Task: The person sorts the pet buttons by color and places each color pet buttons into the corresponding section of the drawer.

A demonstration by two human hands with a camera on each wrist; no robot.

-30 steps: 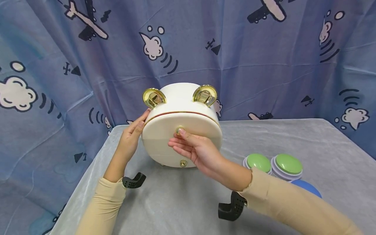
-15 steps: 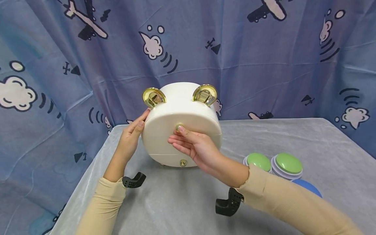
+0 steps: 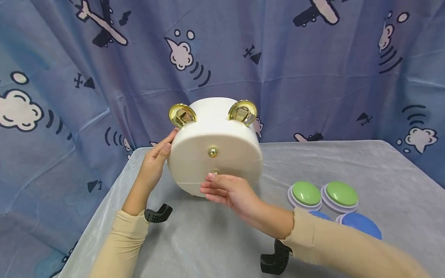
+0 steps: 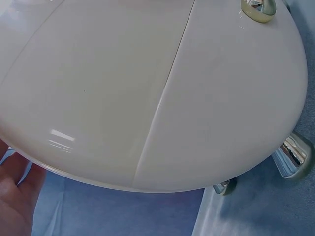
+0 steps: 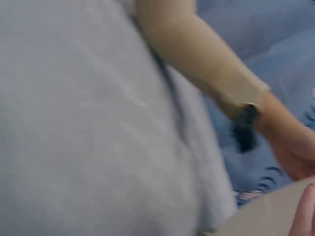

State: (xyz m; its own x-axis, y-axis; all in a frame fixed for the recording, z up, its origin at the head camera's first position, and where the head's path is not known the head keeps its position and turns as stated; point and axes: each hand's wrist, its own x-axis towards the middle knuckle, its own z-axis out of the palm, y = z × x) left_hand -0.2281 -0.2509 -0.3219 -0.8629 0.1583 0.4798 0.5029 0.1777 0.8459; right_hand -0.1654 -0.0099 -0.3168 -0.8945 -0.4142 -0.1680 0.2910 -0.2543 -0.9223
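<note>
A rounded white drawer box (image 3: 189,154) with two gold ears stands on the table, its front facing me. It has a gold top knob (image 3: 213,151) and a middle knob (image 3: 215,171); the lowest knob is hidden behind my right hand. My left hand (image 3: 153,162) rests against the box's left side, fingers extended along it. In the left wrist view, the left fingers (image 4: 32,184) show at the edge of the box. My right hand (image 3: 231,191) is in front of the drawers, fingers loosely straight, thumb tip right at the middle knob.
To the right lie two green-topped round buttons (image 3: 306,193) with white bases and two blue-topped ones (image 3: 361,225), partly behind my right sleeve. Grey cloth covers the table (image 3: 194,239). A blue patterned curtain (image 3: 222,46) hangs behind it.
The top drawer, slightly out with a red edge showing a second ago, has gone flush. My right hand has left the top knob and moved down to the middle one. The left hand stays put.
</note>
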